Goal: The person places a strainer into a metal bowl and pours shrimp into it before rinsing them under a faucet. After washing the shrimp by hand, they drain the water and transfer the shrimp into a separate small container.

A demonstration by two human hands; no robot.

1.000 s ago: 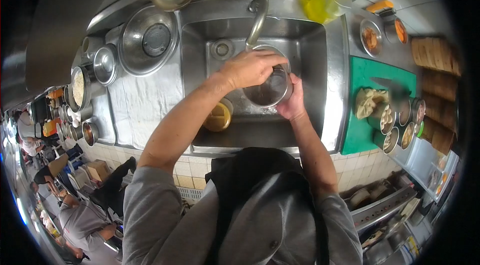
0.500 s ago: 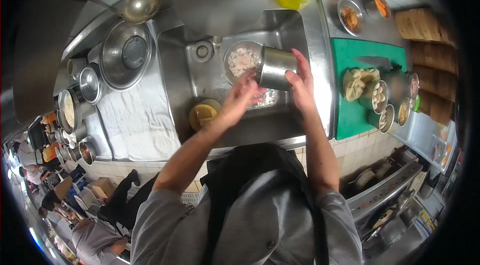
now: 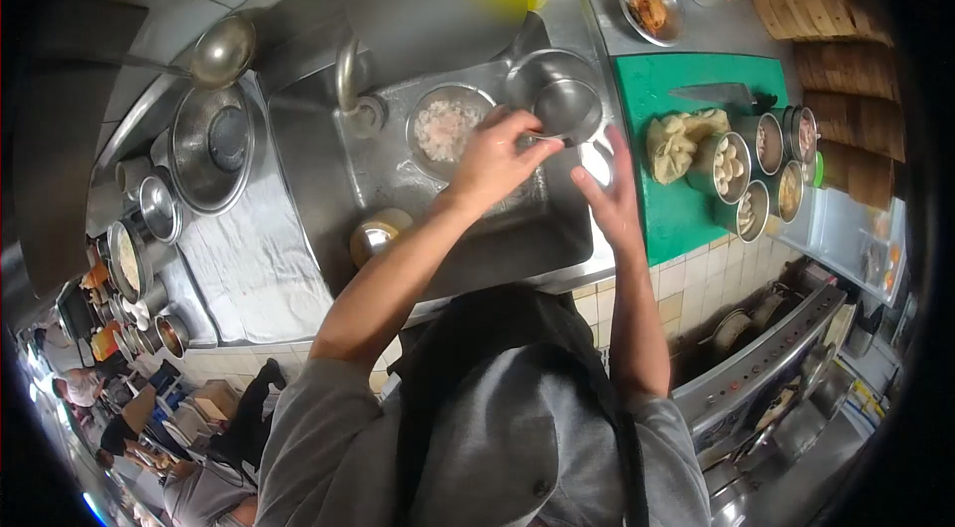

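Observation:
My left hand [image 3: 500, 157] pinches the rim of a steel container [image 3: 567, 111], which is tipped so its round mouth faces up toward me over the right side of the sink [image 3: 537, 254]. My right hand [image 3: 615, 197] is off the container, just right of it, thumb and fingers apart. A larger round metal rim [image 3: 519, 80] shows right behind the container. Left of it in the sink sits a metal bowl of pale pinkish chopped pieces [image 3: 446, 127]. Closer to me lies a round yellowish-rimmed item [image 3: 381, 234], partly behind my left forearm.
On the right, a green cutting board [image 3: 662, 229] bears a knife [image 3: 711, 91], a crumpled cloth [image 3: 686, 144] and several steel containers with food. A faucet [image 3: 346, 80] rises at the sink's back. A large metal bowl [image 3: 184, 169] and a white cloth [image 3: 254, 278] lie left.
My right hand has let go of the container. My left hand now grips its rim, and the container has turned from lying sideways to mouth up. The view has shifted right.

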